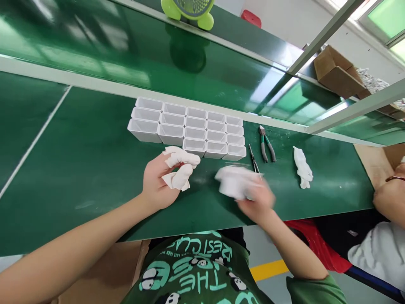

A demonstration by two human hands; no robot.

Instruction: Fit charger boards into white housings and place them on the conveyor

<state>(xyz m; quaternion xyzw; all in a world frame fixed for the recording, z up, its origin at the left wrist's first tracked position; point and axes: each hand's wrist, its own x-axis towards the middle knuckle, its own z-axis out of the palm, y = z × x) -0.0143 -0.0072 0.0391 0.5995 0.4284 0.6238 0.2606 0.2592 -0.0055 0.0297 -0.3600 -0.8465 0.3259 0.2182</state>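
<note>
White wraps cover the thumb and index finger of my left hand [161, 179], which is just in front of the white plastic bins [171, 134]. Its fingertips come close together in a pinch, and anything between them is too small to make out. My right hand [257, 196] is smeared by motion over the bench, right of my left hand. A blurred white mass [236, 181] covers its finger end; whether this is finger wraps or a held cloth I cannot tell. Close by lie tweezers [253, 158] and green-handled cutting pliers [265, 143].
A crumpled white cloth piece [303, 167] lies to the right on the green bench [95, 169]. Another person's arm [392, 196] reaches by a cardboard box [375, 162] at the right edge. A green fan [190, 10] and an open carton [338, 71] stand on the shelf behind.
</note>
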